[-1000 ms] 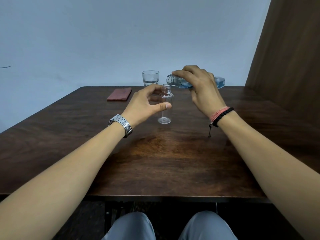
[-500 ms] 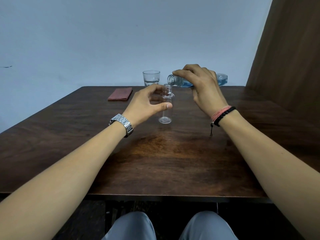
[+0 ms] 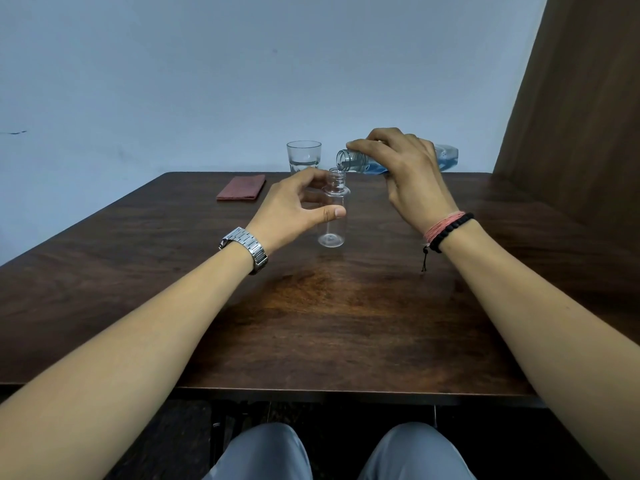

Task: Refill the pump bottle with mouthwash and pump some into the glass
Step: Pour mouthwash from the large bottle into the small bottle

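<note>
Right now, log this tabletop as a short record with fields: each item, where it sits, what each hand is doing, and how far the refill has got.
surface: dark wooden table
target: small clear plastic bottle, upright, neck open, no liquid visible inside
left hand: thumb and fingers around the small bottle, steadying it
source: clear bottle of blue mouthwash, uncapped, tipped nearly level, mouth just above the small bottle's neck
right hand: gripping the mouthwash bottle from above
glass: clear drinking glass, far edge, behind the small bottle
cloth: folded reddish cloth, far left
refill: no stream visible
</note>
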